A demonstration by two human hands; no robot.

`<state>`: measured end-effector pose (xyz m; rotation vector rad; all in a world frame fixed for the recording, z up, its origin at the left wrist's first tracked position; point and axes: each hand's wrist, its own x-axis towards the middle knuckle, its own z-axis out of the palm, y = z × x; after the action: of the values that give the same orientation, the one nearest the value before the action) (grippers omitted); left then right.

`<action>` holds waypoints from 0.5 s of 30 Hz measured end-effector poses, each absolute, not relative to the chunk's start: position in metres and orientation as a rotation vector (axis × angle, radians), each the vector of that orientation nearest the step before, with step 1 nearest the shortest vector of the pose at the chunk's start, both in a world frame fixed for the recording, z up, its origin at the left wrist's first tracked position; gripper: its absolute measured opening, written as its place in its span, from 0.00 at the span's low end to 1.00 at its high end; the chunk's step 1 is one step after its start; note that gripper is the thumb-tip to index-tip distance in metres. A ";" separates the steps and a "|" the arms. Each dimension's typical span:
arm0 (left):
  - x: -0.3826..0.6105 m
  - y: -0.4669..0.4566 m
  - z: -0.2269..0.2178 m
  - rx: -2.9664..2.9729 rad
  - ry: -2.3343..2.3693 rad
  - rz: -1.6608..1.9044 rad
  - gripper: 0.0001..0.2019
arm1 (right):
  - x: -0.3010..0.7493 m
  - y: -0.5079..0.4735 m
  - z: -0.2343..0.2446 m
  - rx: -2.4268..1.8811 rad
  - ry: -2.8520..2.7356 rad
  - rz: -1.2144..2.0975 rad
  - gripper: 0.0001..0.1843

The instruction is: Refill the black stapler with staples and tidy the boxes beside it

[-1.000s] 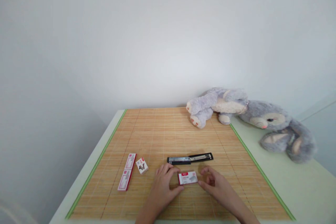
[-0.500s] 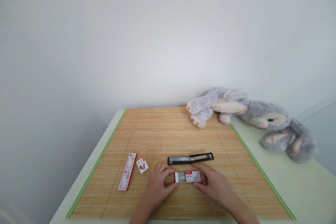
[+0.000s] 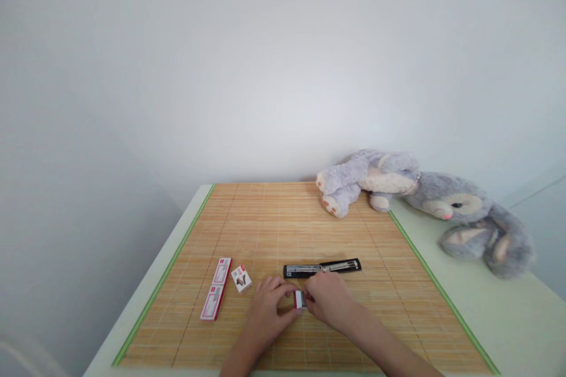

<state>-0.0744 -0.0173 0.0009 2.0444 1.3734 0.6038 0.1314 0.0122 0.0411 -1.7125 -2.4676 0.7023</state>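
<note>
My left hand [image 3: 268, 305] and my right hand [image 3: 326, 300] meet over a small white and red staple box [image 3: 299, 299] on the bamboo mat [image 3: 283, 230]. Both hands have their fingers curled on the box. My right hand covers most of it, so only its left end shows. An opened-out black stapler [image 3: 322, 268] lies flat on the mat just beyond my hands.
Two flat red and white staple boxes [image 3: 216, 287] lie end to end at the left, with a small white box [image 3: 241, 278] beside them. A grey plush rabbit [image 3: 424, 200] lies across the back right of the pale green table [image 3: 499, 306]. A white wall stands behind.
My right hand has slid left over the staple box, covering most of it. The box has moved slightly left between my hands. My left hand has kept its place.
</note>
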 end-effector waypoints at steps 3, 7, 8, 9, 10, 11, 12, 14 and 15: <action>-0.075 -0.017 -0.001 2.054 1.378 0.616 0.15 | 0.146 0.012 0.042 -1.643 -2.401 0.766 0.06; -0.075 -0.016 -0.001 2.046 1.387 0.597 0.15 | 0.168 0.006 0.034 -1.585 -2.241 0.893 0.11; -0.075 -0.016 -0.001 2.043 1.387 0.591 0.15 | 0.173 0.002 0.030 -1.570 -2.154 0.951 0.12; -0.075 -0.016 -0.001 2.040 1.388 0.588 0.15 | 0.177 -0.001 0.025 -1.553 -2.048 1.014 0.14; -0.075 -0.016 -0.001 2.039 1.387 0.584 0.15 | 0.181 -0.004 0.019 -1.537 -1.937 1.075 0.15; -0.075 -0.016 -0.001 2.038 1.388 0.581 0.15 | 0.185 -0.008 0.014 -1.526 -1.835 1.124 0.16; -0.075 -0.016 -0.001 2.038 1.387 0.577 0.15 | 0.188 -0.012 0.009 -1.523 -1.760 1.156 0.17; -0.075 -0.016 -0.001 2.040 1.388 0.576 0.15 | 0.196 -0.019 0.001 -1.548 -1.699 1.171 0.19; -0.075 -0.015 -0.001 2.041 1.385 0.576 0.15 | 0.200 -0.021 -0.002 -1.563 -1.693 1.172 0.20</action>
<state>-0.0748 -0.0153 -0.0015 2.0411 1.3853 0.5761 0.2001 -0.0214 -0.0020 -1.5631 -1.6934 1.1721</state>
